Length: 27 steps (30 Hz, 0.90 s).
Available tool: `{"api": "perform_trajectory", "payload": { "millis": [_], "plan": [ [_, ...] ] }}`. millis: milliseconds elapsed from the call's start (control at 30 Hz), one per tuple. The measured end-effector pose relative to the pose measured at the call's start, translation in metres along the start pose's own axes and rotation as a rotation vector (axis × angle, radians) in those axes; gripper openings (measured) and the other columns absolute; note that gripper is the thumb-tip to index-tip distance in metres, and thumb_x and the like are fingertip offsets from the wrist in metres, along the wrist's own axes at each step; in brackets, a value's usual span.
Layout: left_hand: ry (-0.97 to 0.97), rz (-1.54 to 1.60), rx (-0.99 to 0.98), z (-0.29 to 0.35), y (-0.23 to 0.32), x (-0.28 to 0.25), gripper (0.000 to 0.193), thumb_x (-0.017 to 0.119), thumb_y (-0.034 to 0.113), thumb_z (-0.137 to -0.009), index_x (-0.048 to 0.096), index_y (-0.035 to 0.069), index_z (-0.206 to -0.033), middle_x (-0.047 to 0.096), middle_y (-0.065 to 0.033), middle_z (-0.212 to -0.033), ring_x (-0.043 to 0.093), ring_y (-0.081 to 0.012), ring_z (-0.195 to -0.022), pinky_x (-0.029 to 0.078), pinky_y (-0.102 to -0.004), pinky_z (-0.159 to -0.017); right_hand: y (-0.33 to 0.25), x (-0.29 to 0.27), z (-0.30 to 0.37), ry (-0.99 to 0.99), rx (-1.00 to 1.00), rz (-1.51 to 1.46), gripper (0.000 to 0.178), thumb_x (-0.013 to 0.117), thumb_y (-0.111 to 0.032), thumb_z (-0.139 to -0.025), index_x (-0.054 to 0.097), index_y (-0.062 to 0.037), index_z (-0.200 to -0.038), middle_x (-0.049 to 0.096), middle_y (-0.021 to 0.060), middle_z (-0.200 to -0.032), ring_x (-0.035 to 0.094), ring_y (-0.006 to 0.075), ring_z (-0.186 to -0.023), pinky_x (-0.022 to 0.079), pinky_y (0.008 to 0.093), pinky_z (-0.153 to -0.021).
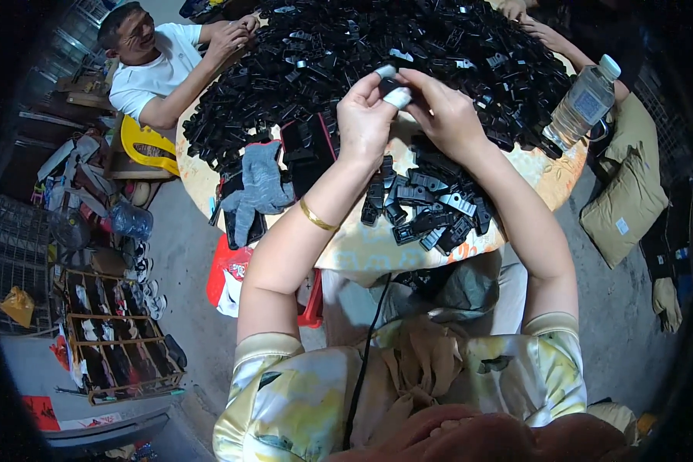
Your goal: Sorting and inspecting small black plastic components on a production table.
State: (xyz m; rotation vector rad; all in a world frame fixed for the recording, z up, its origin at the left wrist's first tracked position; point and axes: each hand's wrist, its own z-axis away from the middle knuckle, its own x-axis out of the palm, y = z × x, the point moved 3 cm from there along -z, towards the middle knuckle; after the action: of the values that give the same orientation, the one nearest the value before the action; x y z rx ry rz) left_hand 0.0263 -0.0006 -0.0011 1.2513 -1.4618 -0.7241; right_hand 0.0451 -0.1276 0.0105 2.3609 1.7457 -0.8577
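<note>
My left hand (366,119) and my right hand (441,110) meet above a round table (362,246) with a patterned cloth. Together they pinch a small black plastic part (393,85); white tape wraps the fingertips holding it. A big heap of black plastic parts (393,46) covers the far half of the table. A smaller batch of the same parts (427,208) lies just under my wrists near the front edge. A gold bangle (316,216) sits on my left forearm.
A grey glove (260,185) lies on the table's left side. A clear water bottle (585,100) stands at the right rim. A person in a white shirt (158,65) sits far left; another person's hand (547,35) rests far right. A shoe rack (119,339) stands left.
</note>
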Motion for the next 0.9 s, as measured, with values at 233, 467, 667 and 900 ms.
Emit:
{"api": "perform_trajectory", "payload": {
  "millis": [233,467,667,900],
  "plan": [
    [-0.204,-0.141,0.113,-0.005,0.036,-0.01,0.043,0.058,-0.001,-0.081,0.042,-0.006,-0.121,0.061,-0.0145,-0.105,0.06,-0.0162,-0.091,0.051,-0.0247,-0.08,0.053,-0.028,-0.003,0.27,0.494,-0.4,0.034,0.062,-0.012,-0.082,0.056,-0.0046,-0.115,0.064,0.0082,-0.094,0.061,0.0125,-0.076,0.05,0.0236,-0.066],
    [-0.717,-0.974,0.411,0.03,0.018,0.017,0.035,0.066,0.018,-0.076,0.059,0.005,-0.108,0.063,-0.0185,-0.094,0.06,-0.0337,-0.086,0.049,-0.036,-0.073,0.068,0.013,0.012,-0.346,0.206,0.451,0.025,0.063,-0.019,-0.075,0.063,-0.0041,-0.095,0.06,0.0127,-0.083,0.055,0.029,-0.085,0.048,0.0391,-0.073],
    [-0.848,-0.762,-0.005,0.02,0.01,0.005,0.031,0.056,0.02,-0.087,0.057,0.004,-0.114,0.065,-0.0088,-0.097,0.059,-0.0112,-0.089,0.047,-0.0268,-0.077,0.063,0.016,0.012,-0.407,0.333,0.475,0.025,0.067,-0.019,-0.07,0.062,-0.003,-0.089,0.055,0.0117,-0.09,0.053,0.0284,-0.091,0.046,0.0373,-0.077],
    [-0.915,-0.586,-0.239,0.016,0.001,-0.002,0.031,0.053,0.018,-0.088,0.057,0.001,-0.115,0.063,-0.0078,-0.106,0.056,-0.0133,-0.099,0.043,-0.0269,-0.088,0.069,0.013,0.01,-0.54,0.393,0.399,0.031,0.064,-0.022,-0.07,0.06,-0.002,-0.094,0.057,0.0148,-0.097,0.054,0.0309,-0.092,0.045,0.0372,-0.082]
  ]
}}
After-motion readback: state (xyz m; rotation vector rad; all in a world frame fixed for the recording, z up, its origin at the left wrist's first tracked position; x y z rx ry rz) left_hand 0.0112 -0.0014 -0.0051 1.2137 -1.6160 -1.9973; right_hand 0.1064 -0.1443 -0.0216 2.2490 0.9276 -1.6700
